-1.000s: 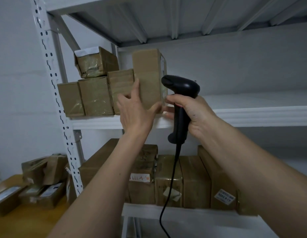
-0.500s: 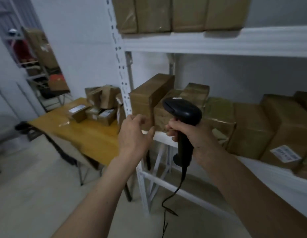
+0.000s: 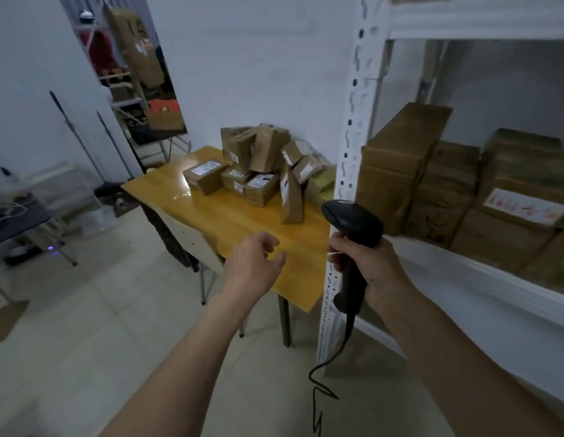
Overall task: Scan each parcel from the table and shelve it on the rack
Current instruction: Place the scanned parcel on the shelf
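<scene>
Head view, left to right: a grey tiled floor (image 3: 85,326) runs under a yellow wooden counter (image 3: 242,222) that stands against the white wall. A heap of brown cardboard parcels with white labels (image 3: 258,165) sits at the counter's far end, reaching to its right edge beside the rack; one flat parcel (image 3: 206,175) lies at the left of the heap, and one tall narrow parcel (image 3: 291,200) stands upright at its near side. The left hand (image 3: 253,266) hovers over the near part of the counter, fingers loosely curled and apart, holding nothing and touching nothing. Just right of it, the right hand (image 3: 365,272) grips the handle of a black corded barcode scanner (image 3: 353,228), its head up and tipped toward the counter, its cable hanging down in kinks. Behind the scanner rises the perforated upright of a white metal rack (image 3: 350,127). On the rack's shelf, larger brown cardboard boxes (image 3: 447,184) stand side by side, touching.
</scene>
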Available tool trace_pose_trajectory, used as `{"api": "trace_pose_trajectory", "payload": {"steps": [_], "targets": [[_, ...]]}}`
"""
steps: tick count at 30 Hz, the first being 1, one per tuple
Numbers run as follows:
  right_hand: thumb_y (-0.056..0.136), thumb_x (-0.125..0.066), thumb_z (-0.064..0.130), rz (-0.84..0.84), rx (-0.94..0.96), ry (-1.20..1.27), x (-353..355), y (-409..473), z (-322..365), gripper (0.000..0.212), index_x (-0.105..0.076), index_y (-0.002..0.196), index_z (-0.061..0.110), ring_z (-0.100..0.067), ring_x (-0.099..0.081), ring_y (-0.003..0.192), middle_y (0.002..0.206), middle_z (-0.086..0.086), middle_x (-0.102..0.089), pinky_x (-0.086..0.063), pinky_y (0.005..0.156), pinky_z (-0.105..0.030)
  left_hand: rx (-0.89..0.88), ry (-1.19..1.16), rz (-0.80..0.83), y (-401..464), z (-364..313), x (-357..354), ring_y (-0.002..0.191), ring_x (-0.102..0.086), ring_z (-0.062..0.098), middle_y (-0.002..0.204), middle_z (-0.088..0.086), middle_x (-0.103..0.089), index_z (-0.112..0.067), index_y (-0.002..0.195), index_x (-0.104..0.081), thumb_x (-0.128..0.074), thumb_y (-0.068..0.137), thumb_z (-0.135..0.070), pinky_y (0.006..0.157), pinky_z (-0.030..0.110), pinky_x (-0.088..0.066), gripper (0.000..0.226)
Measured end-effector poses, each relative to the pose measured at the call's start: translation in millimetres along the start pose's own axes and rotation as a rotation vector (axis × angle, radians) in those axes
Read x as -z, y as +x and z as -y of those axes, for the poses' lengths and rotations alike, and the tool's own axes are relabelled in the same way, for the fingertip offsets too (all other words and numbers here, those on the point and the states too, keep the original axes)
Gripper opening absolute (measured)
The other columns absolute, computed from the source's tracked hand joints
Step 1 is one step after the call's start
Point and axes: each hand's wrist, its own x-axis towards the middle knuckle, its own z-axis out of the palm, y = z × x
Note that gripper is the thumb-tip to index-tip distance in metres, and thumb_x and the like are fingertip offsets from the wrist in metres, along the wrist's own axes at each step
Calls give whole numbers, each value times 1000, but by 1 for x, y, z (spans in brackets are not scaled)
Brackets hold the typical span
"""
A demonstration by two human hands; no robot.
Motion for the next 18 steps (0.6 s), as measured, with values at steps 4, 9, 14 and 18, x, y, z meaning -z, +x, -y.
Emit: {"api": "trace_pose_trajectory", "payload": {"steps": [4,9,14,18], "targets": [[82,-70,0,-15,-10,-11,-45,26,-11,15,-66,71,8,-19,-61,61,69,-9,-67,-51,60,-28,8,4,45,33,39,15,95,-59,12,102,-9,-60,-24,116,-63,-66,90,-35,82,37,-54,28],[82,-69,0,-25,-45,-16,-82,51,-28,13,-65,74,9,-19,-62,63,70,-8,-67,-50,62,-29,11,25,96,68,85,25,94,-58,12,104,-7,-62,-23,115,-63,-65,91,-37,78,31,-51,28],[81,-71,2,-39,-85,-26,-108,79,-37,8,-66,79,9,-19,-64,66,72,-7,-68,-51,66,-30,43,-4,145,98,114,23,96,-59,13,104,-7,-61,-23,118,-63,-65,91,-38,79,30,-50,31],[81,-70,2,-56,-106,20,-130,107,-40,9,-65,77,8,-18,-63,62,70,-7,-67,-50,60,-27,38,18,178,129,128,20,98,-59,13,105,-7,-62,-23,119,-62,-65,91,-39,82,32,-52,32]]}}
